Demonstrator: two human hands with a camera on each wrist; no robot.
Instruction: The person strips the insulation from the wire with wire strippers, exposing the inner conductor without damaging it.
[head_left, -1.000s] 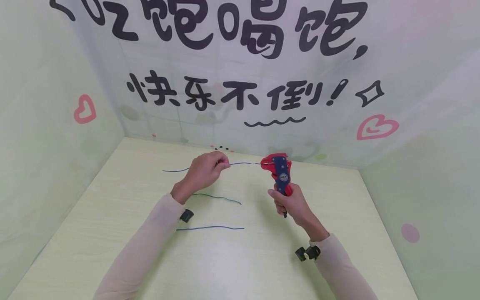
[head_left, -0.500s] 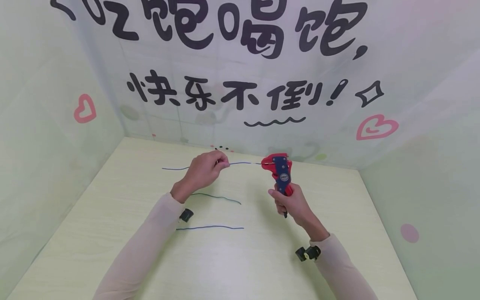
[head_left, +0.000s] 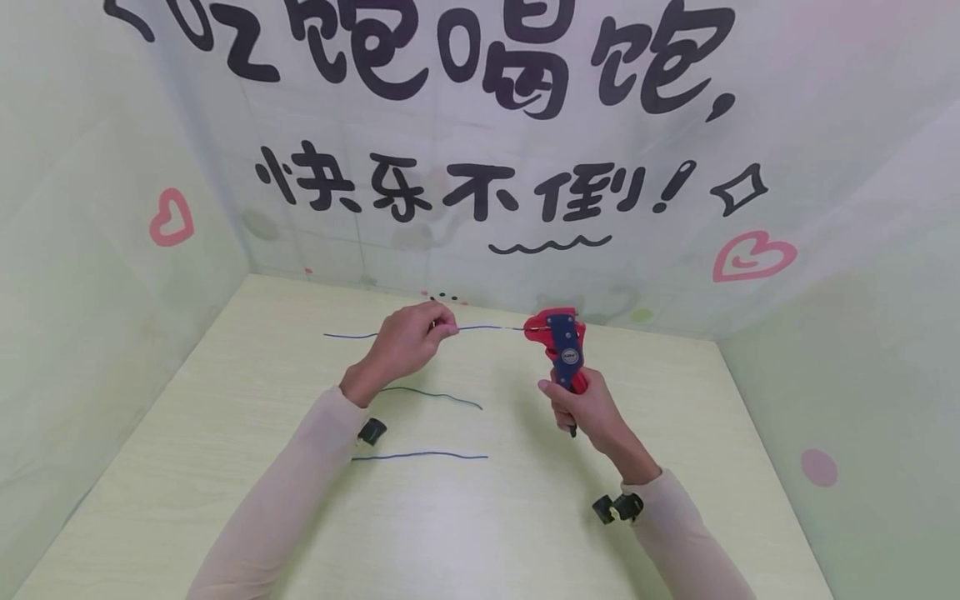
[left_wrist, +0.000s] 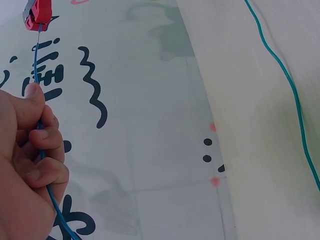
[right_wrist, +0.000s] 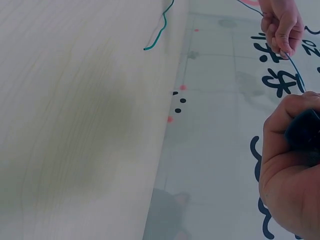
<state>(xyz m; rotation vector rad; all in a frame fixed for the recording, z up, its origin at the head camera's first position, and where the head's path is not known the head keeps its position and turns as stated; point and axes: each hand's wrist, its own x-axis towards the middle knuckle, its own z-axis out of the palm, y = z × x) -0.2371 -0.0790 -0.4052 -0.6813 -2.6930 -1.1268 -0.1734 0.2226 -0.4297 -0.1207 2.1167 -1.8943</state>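
My left hand (head_left: 408, 337) pinches a blue wire (head_left: 480, 327) between thumb and fingers, above the back of the table. The wire's free end sticks out to the left, behind the hand. My right hand (head_left: 588, 408) grips the handle of a red and dark blue wire stripper (head_left: 566, 342), its head pointing left. The wire's right end sits in the stripper's jaws. In the left wrist view a thin bare stretch shows on the wire (left_wrist: 36, 65) just before the stripper's red head (left_wrist: 40, 15). The right wrist view shows the dark handle (right_wrist: 305, 130) inside my right fist.
A green wire (head_left: 435, 393) and a second blue wire (head_left: 420, 455) lie on the pale table (head_left: 450, 533), their left ends hidden by my left arm. A printed cloth wall (head_left: 420, 250) stands right behind the table, with cloth walls on both sides.
The stripper and my right hand have shifted very slightly to the right. The wire's free left end has risen a little. My left hand keeps its grip in about the same place.
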